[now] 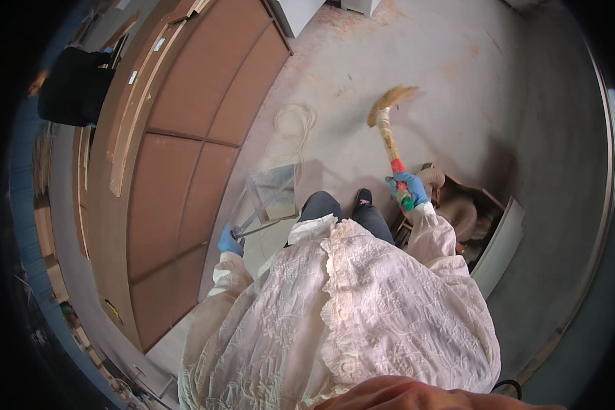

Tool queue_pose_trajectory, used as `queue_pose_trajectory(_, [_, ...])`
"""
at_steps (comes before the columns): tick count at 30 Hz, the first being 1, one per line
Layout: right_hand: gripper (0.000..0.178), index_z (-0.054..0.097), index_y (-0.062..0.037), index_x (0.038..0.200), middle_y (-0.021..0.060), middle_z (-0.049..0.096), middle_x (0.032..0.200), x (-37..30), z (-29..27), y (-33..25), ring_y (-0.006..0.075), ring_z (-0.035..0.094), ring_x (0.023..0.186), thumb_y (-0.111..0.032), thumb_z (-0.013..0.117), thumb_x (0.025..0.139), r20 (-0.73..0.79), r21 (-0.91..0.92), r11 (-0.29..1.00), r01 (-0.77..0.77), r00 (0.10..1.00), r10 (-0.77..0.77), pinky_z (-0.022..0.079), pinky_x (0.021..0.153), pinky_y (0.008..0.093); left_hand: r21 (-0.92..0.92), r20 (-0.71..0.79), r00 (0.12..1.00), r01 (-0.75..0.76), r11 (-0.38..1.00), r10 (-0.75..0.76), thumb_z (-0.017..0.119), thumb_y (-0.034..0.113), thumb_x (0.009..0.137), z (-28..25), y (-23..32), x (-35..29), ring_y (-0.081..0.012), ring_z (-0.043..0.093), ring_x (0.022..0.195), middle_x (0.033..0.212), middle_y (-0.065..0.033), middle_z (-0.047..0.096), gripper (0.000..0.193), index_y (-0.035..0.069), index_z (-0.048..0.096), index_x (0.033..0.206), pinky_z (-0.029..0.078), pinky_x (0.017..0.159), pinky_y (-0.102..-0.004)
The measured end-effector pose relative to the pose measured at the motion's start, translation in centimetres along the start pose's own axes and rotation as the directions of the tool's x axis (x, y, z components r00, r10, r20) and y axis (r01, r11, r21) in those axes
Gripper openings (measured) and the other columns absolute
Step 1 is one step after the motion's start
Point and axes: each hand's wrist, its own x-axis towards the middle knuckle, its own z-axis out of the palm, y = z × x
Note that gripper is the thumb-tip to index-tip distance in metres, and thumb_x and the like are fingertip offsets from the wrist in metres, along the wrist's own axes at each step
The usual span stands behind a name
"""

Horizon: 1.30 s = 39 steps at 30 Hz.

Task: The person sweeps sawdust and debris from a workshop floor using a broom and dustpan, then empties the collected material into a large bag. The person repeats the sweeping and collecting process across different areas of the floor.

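Broom (389, 134): straw-coloured, handle banded red and green; forward of the feet, head blurred, floor contact unclear.
Right hand (408, 186): blue-gloved, fingers wrapped around broom handle.
Left hand (230, 241): blue-gloved, fingers curled at dark grip; exact closure cannot be told.
Dustpan (281, 196): long-handled, below left grip.
Cable (295, 121): pale, coiled, on floor (362, 58).
Panel (184, 109): brown, at left.

1 tan broom (389, 134) slants right of 1 blurred grey dustpan (278, 197).
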Motion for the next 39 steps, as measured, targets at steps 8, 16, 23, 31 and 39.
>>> queue_pose_trajectory(8, [0.027,0.058,0.0013,0.104,0.0102,0.066,0.081,12.1,16.8,-10.3,0.0167,0.06,0.057,-0.018,0.068,0.088,0.176,-0.287,0.936,-0.202,0.95,0.259,0.052,0.053,0.0284,-0.187,-0.198,0.961,0.153,0.97,-0.19,0.067,0.045,0.089,6.1,-0.3,0.3,-0.0153,0.057,0.087,0.083,0.0,0.069,0.027,0.018,0.067,0.088,0.043,0.084,-0.0491])
queue_pose_trajectory(16, [0.029,0.058,-0.0005,0.102,0.0146,0.068,0.081,33.4,32.2,-12.5,0.0215,0.063,0.057,-0.023,0.071,0.088,0.153,-0.441,0.852,-0.282,0.912,0.381,0.052,0.052,0.032,-0.13,-0.187,0.943,0.253,0.959,-0.275,0.065,0.053,0.089,14.5,3.2,-0.4,-0.0157,0.061,0.086,0.078,0.0011,0.07,0.038,0.016,0.07,0.082,0.045,0.086,-0.0482])
queue_pose_trajectory(23, [0.029,0.065,-0.0041,0.096,0.0136,0.07,0.084,40.6,30.6,-16.7,0.0222,0.068,0.067,-0.029,0.075,0.086,0.031,-0.541,0.815,-0.211,0.963,0.269,0.052,0.055,0.0357,-0.151,-0.265,0.935,0.2,0.968,-0.235,0.066,0.048,0.091,19.0,6.8,-2.2,-0.0154,0.064,0.094,0.092,0.001,0.075,0.032,0.016,0.073,0.094,0.047,0.091,-0.0436])
queue_pose_trajectory(31, [0.053,0.057,-0.0059,0.134,0.013,0.069,0.091,31.2,16.7,-30.9,0.0242,0.071,0.075,-0.016,0.071,0.083,-0.069,-0.491,0.842,-0.224,0.973,0.219,0.057,0.06,0.0332,-0.068,-0.239,0.951,0.187,0.98,-0.197,0.067,0.037,0.091,26.0,7.7,-0.6,-0.0143,0.066,0.101,0.105,0.0007,0.074,0.026,0.02,0.069,0.11,0.046,0.093,-0.0457])
queue_pose_trajectory(39, [0.052,0.057,0.0031,0.134,0.0145,0.068,0.085,19.0,9.0,-40.2,0.0277,0.071,0.069,-0.001,0.069,0.083,-0.292,-0.454,0.891,-0.025,0.949,-0.122,0.056,0.053,0.0354,-0.03,-0.205,0.968,0.142,0.989,-0.145,0.067,0.036,0.092,31.6,11.5,0.0,-0.0108,0.065,0.098,0.106,0.0047,0.074,0.025,0.021,0.067,0.112,0.05,0.09,-0.0429])
